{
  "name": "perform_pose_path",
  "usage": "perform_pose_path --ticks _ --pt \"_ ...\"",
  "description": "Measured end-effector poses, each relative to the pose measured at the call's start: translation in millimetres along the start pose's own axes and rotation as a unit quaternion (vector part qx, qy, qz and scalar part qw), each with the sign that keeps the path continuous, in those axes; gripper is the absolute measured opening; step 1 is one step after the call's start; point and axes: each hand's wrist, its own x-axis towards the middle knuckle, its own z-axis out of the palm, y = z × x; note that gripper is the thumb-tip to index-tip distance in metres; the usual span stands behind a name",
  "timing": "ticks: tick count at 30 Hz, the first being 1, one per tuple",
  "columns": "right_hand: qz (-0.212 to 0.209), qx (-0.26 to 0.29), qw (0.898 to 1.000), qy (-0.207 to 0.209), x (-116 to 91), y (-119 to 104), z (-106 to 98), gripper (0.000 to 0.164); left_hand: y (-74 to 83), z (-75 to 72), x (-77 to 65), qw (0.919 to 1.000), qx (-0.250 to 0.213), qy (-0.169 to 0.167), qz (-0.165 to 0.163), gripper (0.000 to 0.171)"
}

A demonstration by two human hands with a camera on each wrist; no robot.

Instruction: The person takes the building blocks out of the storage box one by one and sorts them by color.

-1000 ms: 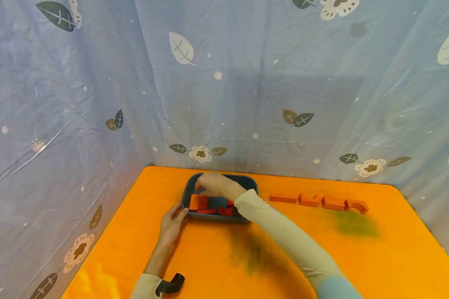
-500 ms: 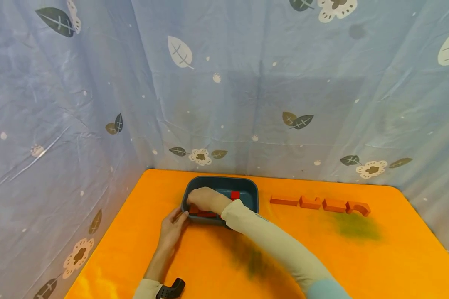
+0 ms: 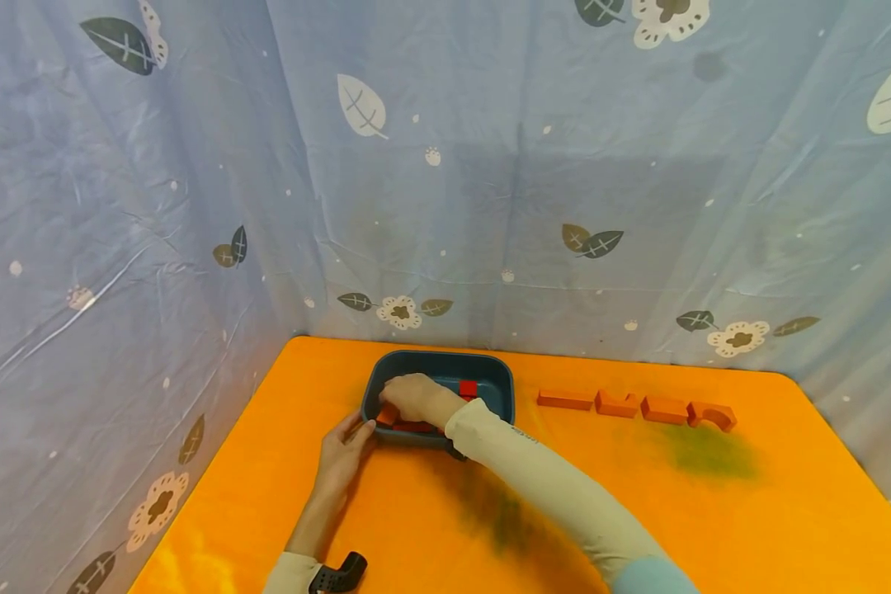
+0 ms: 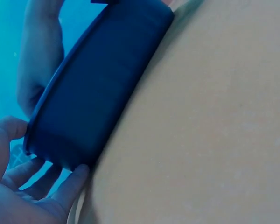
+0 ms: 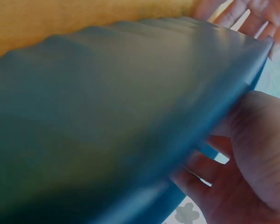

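A dark blue plastic container (image 3: 483, 360) sits on the orange table with several red and orange building blocks inside. My left hand (image 3: 341, 452) grips its near left corner, thumb near the rim and fingers against the outer wall, as the left wrist view shows too. My right hand (image 3: 418, 398) reaches into the container's left part, fingers curled down onto an orange block (image 3: 388, 414) that lies tilted. The fingertips are partly hidden; in the right wrist view the container wall (image 5: 107, 107) covers them. A red block (image 3: 468, 388) shows beyond the right wrist.
To the right of the container, several orange blocks stand in a row: a long bar (image 3: 566, 400), a notched block (image 3: 617, 403), a rectangular block (image 3: 664, 410) and an arch (image 3: 711, 415). A patterned curtain (image 3: 505, 206) hangs behind and at the left of the table.
My right hand has gone lower into the container's left part, and the orange block under its fingers now sits tilted. My left hand stays at the corner. The row of blocks is unchanged.
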Motion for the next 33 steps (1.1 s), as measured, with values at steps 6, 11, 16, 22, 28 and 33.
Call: perform_pose_path --ticks 6,11,16,22,28,33 --pt "0.022 0.017 0.999 -0.019 -1.4 3.2 -5.2 0.030 -0.8 0.8 1.5 1.0000 0.000 0.003 -0.001 0.051" --pt "0.033 0.043 0.998 -0.032 -4.2 6.8 -8.9 0.029 -1.2 1.0 1.7 1.0000 0.000 0.005 0.002 0.051" --pt "0.044 0.078 0.995 -0.041 -5.8 14.1 -10.3 0.027 -1.8 1.0 0.6 1.0000 0.001 0.002 0.000 0.051" --pt "0.037 0.100 0.993 -0.045 -4.1 20.9 -8.1 0.032 -1.9 1.1 -0.7 0.9999 0.008 0.008 -0.003 0.052" --pt "0.022 0.068 0.997 -0.021 -3.7 20.1 -6.2 0.024 -2.6 0.5 -1.6 1.0000 0.003 0.009 -0.002 0.051" --pt "0.013 0.061 0.998 0.000 -5.4 23.0 -9.6 0.020 -2.1 0.8 -1.0 1.0000 0.006 0.008 0.001 0.050"
